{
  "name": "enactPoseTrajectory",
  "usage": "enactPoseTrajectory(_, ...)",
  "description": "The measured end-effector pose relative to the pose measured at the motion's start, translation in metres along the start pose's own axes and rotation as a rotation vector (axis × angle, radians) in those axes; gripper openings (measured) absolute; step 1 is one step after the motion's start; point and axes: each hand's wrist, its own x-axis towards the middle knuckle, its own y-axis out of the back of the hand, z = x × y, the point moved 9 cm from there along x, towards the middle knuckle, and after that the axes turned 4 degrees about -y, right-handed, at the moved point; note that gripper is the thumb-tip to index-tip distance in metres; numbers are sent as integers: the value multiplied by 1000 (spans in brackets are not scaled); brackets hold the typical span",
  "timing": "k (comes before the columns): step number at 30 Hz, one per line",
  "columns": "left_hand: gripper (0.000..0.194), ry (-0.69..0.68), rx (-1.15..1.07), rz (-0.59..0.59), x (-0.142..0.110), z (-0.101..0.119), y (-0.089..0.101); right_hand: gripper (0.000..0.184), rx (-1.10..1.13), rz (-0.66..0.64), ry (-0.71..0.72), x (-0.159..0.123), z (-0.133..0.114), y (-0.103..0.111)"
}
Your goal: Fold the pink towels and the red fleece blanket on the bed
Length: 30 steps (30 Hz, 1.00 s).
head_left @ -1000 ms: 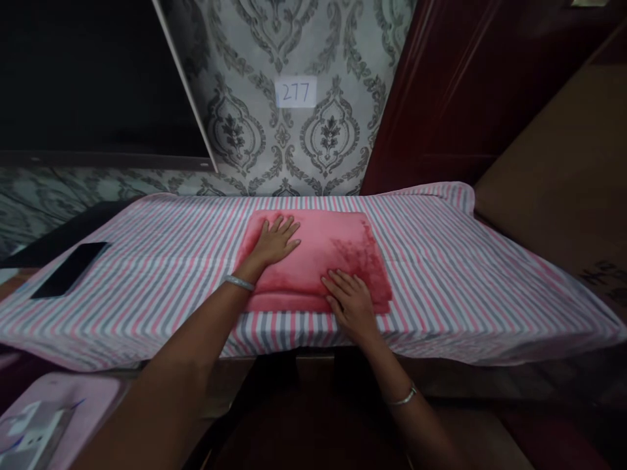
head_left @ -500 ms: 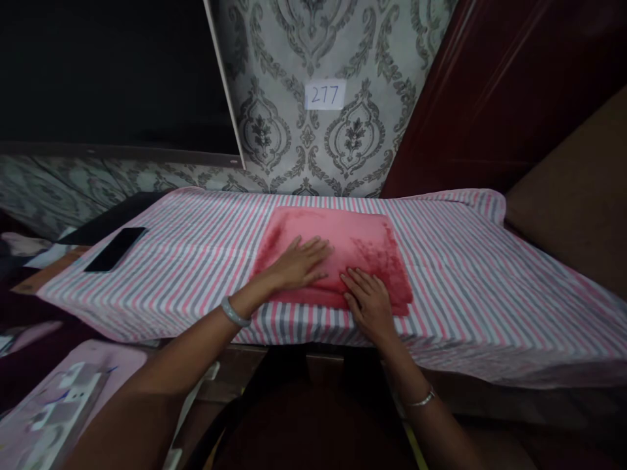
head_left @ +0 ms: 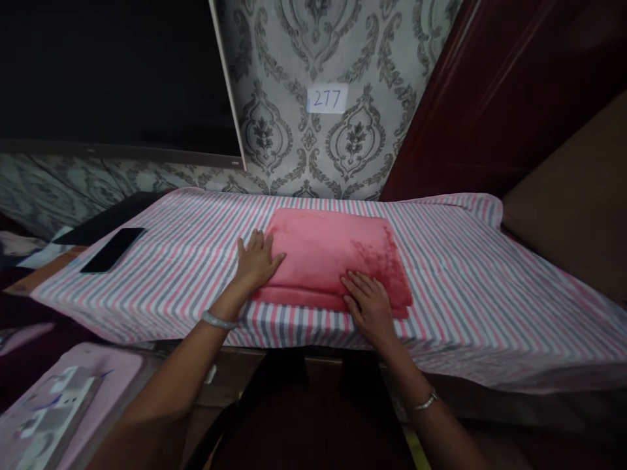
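A folded pink-red plush cloth [head_left: 323,251] lies flat on the striped tablecloth [head_left: 455,274] in front of me. Its nap looks pale across the middle and darker red along the right side and front. My left hand [head_left: 257,261] rests at the cloth's left edge, fingers spread and pointing away from me. On the front right part of the cloth, my right hand [head_left: 369,303] lies palm down with its fingers stretched out. Neither hand grips anything.
A black phone [head_left: 113,250] lies at the table's left end. A large dark screen [head_left: 112,78] stands behind on the left. A paper marked 277 [head_left: 327,98] is on the patterned wall. A power strip [head_left: 59,411] sits low at the left on a pink surface [head_left: 115,362].
My left hand has slid left from the middle of the plush cloth to its left edge, and the nap there now looks paler. My right hand has stayed in place.
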Motion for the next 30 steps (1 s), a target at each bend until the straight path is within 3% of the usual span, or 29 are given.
enactPoseTrajectory(3,62,-229,-10,56,-10,51,11,40,78,-54,-37,10,3,5)
enactPoseTrajectory(7,63,-622,-124,12,-32,137,-3,47,134,-117,-26,43,11,21)
enactPoseTrajectory(10,69,-689,-141,11,-42,172,-21,51,31,-244,31,65,21,17)
enactPoseTrajectory(14,66,-649,-115,72,-49,182,-39,51,-93,-455,166,72,33,-11)
enactPoseTrajectory(18,63,-643,-131,125,-53,177,-44,54,-128,-489,230,81,54,-28)
enactPoseTrajectory(20,65,-642,-138,130,-53,176,-44,54,-142,-475,152,94,78,-31)
enactPoseTrajectory(26,67,-642,-147,140,-53,174,-43,59,-82,-390,-323,121,176,-33)
enactPoseTrajectory(30,67,-647,-166,145,-53,173,-43,57,-40,-342,-412,124,199,-23)
